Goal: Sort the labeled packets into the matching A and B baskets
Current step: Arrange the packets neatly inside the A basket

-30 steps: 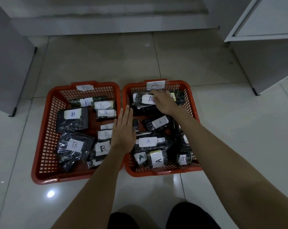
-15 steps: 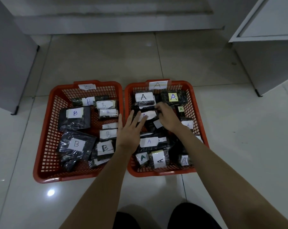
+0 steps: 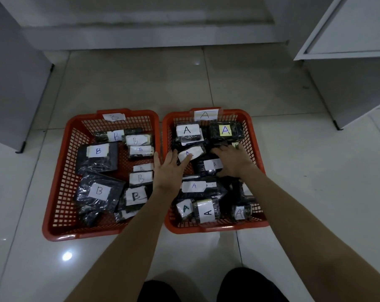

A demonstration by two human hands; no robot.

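Observation:
Two red baskets stand side by side on the floor. The left basket (image 3: 60, 166) carries a B tag and holds several dark packets labeled B (image 3: 98, 190). The right basket (image 3: 253, 136) carries an A tag and holds several dark packets labeled A (image 3: 188, 130). My left hand (image 3: 168, 171) lies flat over the shared rims, fingers spread, fingertips touching an A packet (image 3: 194, 152). My right hand (image 3: 233, 161) rests palm down on packets in the middle right of the A basket, fingers straight. Neither hand holds a packet.
White cabinets stand on the floor at the left (image 3: 17, 83) and right (image 3: 348, 73). A raised step (image 3: 152, 35) runs along the back. Glossy tiled floor (image 3: 141, 79) surrounds the baskets. My dark-clothed knees (image 3: 250, 286) are at the bottom edge.
My right hand drew back from the far end of the A basket to its middle right. My left hand slid right, from the B basket's edge onto an A packet.

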